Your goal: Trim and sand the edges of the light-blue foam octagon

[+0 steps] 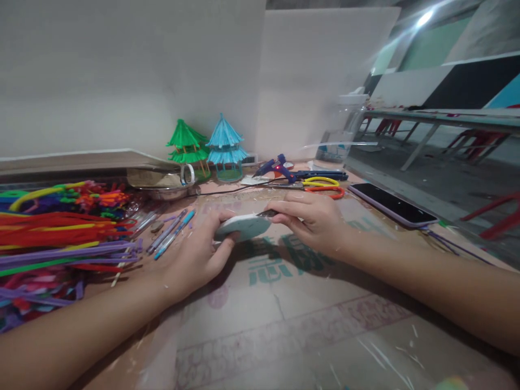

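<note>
Left hand (pixel 195 254) curls round the near left edge of a white oval piece (pixel 241 226), fingers closed on its rim and holding it just above the worktop (pixel 284 325). The right hand (pixel 317 222) meets it from the other side, fingers pressed together and pinching a small dark object (pixel 268 213) against the piece's upper right edge; what that object is cannot be told. The piece sits between the two hands at the middle of the worktop, which is covered with a printed sheet bearing green characters and flecked with pale scraps. White boards (pixel 122 76) stand upright along the far edge. A broad heap of coloured pipe cleaners (pixel 60 227) fills the left side, well apart from the piece. A dark phone (pixel 392 204) lies flat to the right, near the right wrist. Against the boards stand two small pagoda models side by side, the green pagoda (pixel 186 143) on the left and the blue pagoda (pixel 226 146) on the right. A blue glue gun (pixel 276 167) rests to their right, and just nearer lie scissors (pixel 323 186) with yellow and orange handles. A few pens (pixel 170 233) lie just beside the left hand, between it and the heap. A roll of tape (pixel 187 174) stands on edge below the green pagoda.
</note>
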